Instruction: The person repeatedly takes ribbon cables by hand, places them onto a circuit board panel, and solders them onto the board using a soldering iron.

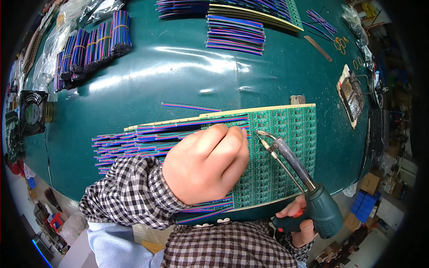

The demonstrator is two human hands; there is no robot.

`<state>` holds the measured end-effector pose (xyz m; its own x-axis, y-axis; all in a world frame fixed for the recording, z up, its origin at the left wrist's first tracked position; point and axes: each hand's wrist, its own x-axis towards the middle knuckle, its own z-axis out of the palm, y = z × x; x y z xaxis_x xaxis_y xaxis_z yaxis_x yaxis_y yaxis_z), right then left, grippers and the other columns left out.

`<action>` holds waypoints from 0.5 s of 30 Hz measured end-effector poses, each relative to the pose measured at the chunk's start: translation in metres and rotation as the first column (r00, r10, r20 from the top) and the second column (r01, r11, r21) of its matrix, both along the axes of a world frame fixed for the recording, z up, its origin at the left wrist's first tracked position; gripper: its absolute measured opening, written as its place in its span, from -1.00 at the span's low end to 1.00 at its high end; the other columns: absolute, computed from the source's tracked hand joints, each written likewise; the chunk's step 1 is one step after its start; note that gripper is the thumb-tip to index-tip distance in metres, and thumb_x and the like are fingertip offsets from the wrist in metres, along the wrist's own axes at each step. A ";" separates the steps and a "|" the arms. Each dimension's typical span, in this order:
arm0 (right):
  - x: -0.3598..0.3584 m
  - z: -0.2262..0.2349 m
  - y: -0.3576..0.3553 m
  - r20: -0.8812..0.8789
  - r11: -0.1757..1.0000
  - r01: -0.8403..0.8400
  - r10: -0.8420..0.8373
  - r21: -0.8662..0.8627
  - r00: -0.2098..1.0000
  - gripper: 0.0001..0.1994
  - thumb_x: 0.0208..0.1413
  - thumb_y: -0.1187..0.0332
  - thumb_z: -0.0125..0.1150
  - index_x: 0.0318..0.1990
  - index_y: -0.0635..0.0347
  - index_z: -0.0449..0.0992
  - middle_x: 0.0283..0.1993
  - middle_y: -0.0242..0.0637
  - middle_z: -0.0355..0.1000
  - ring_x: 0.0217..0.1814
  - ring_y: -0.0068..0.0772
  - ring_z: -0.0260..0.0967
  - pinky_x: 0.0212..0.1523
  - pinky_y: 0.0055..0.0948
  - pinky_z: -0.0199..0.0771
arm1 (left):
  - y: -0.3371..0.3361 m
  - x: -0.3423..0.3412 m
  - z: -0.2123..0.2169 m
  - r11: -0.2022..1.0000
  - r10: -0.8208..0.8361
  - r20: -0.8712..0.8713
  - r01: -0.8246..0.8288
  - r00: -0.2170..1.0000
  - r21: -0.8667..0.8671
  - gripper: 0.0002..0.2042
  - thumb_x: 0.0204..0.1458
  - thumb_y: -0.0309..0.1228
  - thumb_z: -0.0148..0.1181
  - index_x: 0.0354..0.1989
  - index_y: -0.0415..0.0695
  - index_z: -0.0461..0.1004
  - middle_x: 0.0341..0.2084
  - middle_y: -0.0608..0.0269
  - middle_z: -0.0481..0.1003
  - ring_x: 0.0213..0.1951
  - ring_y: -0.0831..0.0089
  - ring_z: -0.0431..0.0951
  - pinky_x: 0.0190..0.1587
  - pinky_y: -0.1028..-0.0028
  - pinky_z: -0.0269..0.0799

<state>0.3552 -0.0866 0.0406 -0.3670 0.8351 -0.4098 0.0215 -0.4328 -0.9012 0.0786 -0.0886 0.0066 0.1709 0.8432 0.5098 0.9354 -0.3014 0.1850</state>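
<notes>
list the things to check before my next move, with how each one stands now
1. Soldering gun gripped by its handle: ok, the right hand has it.
2. Gun's metal tip over the circuit boards: ok.
3. Tip touching a joint: cannot tell, contact is too small to see.
4. Wire pinched in the left hand: cannot tell, the fingertips are hidden.
5. All loose wires gathered together: not ok, one strand lies apart beyond the boards' far edge.

No legible text or numbers.
</notes>
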 end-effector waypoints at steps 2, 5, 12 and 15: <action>0.004 -0.001 -0.001 -0.014 0.999 -0.015 0.014 -0.030 1.000 -0.32 0.02 0.04 0.28 0.08 0.45 0.20 -0.33 -0.15 0.37 -0.23 -0.21 0.44 -0.21 -0.14 0.61 | 0.001 -0.002 0.000 1.000 -0.025 0.014 0.025 1.000 -0.005 -0.69 -0.32 -0.52 0.18 -0.29 -0.32 0.54 -0.33 0.15 0.43 -0.36 0.34 0.49 -0.40 0.49 0.45; 0.002 -0.002 -0.003 0.012 0.999 0.002 -0.001 -0.037 1.000 -0.32 0.02 0.01 0.27 0.07 0.44 0.21 -0.38 -0.19 0.35 -0.27 -0.23 0.43 -0.21 -0.12 0.60 | 0.002 -0.003 0.002 0.999 -0.045 0.031 0.045 0.999 -0.018 -0.67 -0.34 -0.51 0.18 -0.28 -0.33 0.53 -0.33 0.13 0.43 -0.36 0.33 0.48 -0.40 0.48 0.46; -0.003 0.003 0.000 0.074 0.999 -0.030 0.031 -0.022 0.997 -0.29 0.01 -0.04 0.26 0.05 0.46 0.21 -0.42 -0.22 0.32 -0.31 -0.26 0.41 -0.22 -0.13 0.60 | 0.001 -0.006 0.007 0.993 -0.053 0.089 0.062 0.995 -0.100 -0.66 -0.33 -0.50 0.17 -0.27 -0.33 0.52 -0.34 0.13 0.43 -0.35 0.30 0.49 -0.37 0.45 0.47; -0.004 0.002 0.001 0.066 0.999 -0.027 0.028 -0.019 0.997 -0.29 0.01 -0.03 0.26 0.05 0.47 0.21 -0.43 -0.21 0.32 -0.31 -0.26 0.41 -0.22 -0.12 0.61 | 0.003 -0.008 0.006 0.991 -0.059 0.107 0.071 0.993 -0.113 -0.66 -0.32 -0.50 0.16 -0.27 -0.32 0.52 -0.35 0.13 0.44 -0.35 0.30 0.49 -0.37 0.44 0.47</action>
